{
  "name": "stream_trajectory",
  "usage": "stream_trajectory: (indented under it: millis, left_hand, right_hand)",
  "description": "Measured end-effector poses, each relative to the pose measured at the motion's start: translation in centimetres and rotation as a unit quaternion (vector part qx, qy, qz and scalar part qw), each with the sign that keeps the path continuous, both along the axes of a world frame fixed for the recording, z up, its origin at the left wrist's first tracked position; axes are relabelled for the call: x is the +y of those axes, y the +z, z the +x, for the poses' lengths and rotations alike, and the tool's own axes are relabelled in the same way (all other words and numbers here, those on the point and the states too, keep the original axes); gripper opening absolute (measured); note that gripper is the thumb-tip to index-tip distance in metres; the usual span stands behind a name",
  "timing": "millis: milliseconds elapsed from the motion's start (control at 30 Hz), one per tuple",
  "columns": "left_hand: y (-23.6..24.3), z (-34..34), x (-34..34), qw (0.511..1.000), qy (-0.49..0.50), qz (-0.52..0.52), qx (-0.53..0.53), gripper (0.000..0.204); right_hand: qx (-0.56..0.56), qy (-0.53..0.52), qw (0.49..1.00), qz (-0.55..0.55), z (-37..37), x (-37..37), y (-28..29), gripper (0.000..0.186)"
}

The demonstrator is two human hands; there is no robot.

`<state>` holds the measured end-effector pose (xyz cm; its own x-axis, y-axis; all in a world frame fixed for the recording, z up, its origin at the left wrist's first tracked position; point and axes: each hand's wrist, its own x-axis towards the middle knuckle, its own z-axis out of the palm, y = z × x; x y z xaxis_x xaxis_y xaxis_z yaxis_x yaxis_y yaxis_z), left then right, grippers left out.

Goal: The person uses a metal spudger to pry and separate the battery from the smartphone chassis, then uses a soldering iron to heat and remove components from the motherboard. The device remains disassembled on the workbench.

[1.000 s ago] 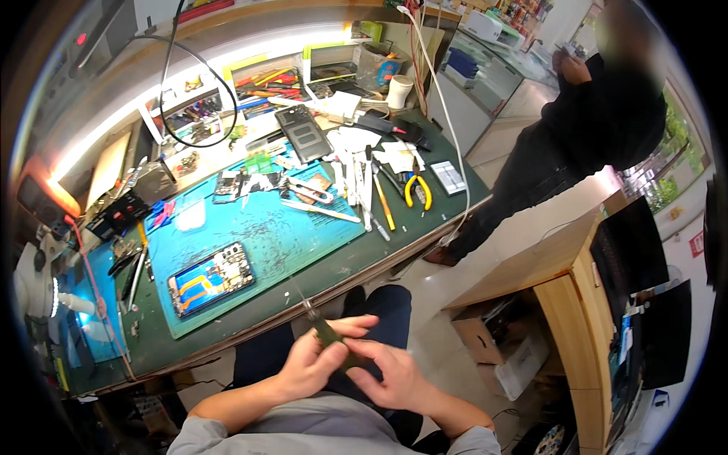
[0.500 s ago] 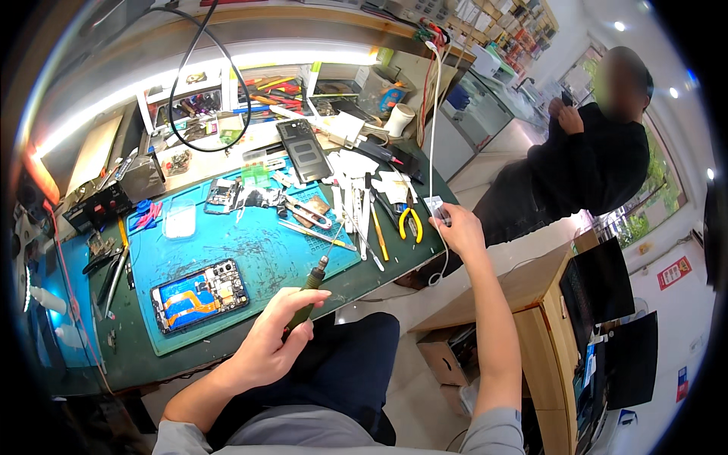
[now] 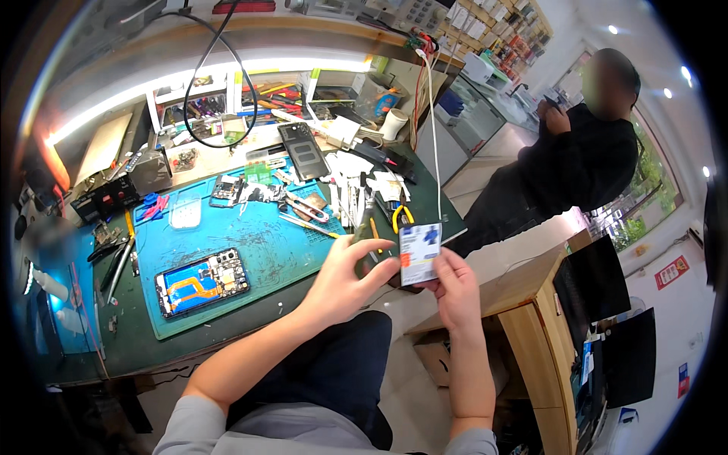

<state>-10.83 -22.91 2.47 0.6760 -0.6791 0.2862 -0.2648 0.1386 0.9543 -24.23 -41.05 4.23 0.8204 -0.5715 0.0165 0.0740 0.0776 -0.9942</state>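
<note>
My right hand [image 3: 455, 284] pinches a small flat printed packet [image 3: 419, 254], white with blue and orange areas, upright above the bench edge. Beside its left edge is my left hand [image 3: 349, 277], thumb and index finger curved around a dark green-handled tool [image 3: 371, 258] that is blurred and partly hidden by the fingers. Whether the left fingertips touch the packet I cannot tell. An opened phone [image 3: 201, 284], with orange flex cables over blue and its circuit board bare, lies on the blue work mat [image 3: 265, 254] to the left of my hands.
Yellow-handled pliers [image 3: 402, 218], tweezers, spudgers and scraps crowd the bench's right. A dark phone back panel [image 3: 303, 152] lies behind the mat. A white cable [image 3: 435, 144] hangs at the right edge. A person in black [image 3: 584, 159] stands beyond the bench.
My right hand has come left and nearer, now showing the packet's printed face. My left hand has moved right and up beside it, with the green-handled tool tilted more upright.
</note>
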Motion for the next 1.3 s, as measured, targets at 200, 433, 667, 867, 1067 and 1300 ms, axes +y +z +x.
stream_trajectory:
  millis: [200,433,667,867,1067,1300]
  left_hand:
    - [0.2,3.1,-4.9,0.998,-0.021,0.039,-0.043,0.039]
    - [1.7,4.2,-9.2,0.997,0.044,0.031,-0.063,0.033]
    - [4.7,5.2,-9.5,0.995,0.056,-0.043,0.071,0.037]
    - [6.8,7.0,-7.6,0.994,0.086,-0.034,0.063,0.048]
    - [5.2,9.4,-6.5,0.996,0.068,-0.042,0.033,0.041]
    - [2.6,10.2,-6.8,0.984,-0.089,-0.111,0.106,0.044]
  right_hand:
    - [0.009,0.017,1.0,-0.002,1.1,-0.3,0.5,0.03]
    - [0.039,-0.061,0.965,-0.252,4.3,-4.4,-0.4,0.026]
    - [-0.077,0.051,0.993,0.078,7.8,-3.6,0.1,0.027]
    - [-0.266,0.13,0.925,0.24,15.1,-3.3,-1.6,0.025]
    - [-0.245,0.145,0.938,0.198,15.5,-1.8,-1.4,0.022]
    - [-0.264,0.186,0.914,0.245,15.0,-1.5,-1.5,0.037]
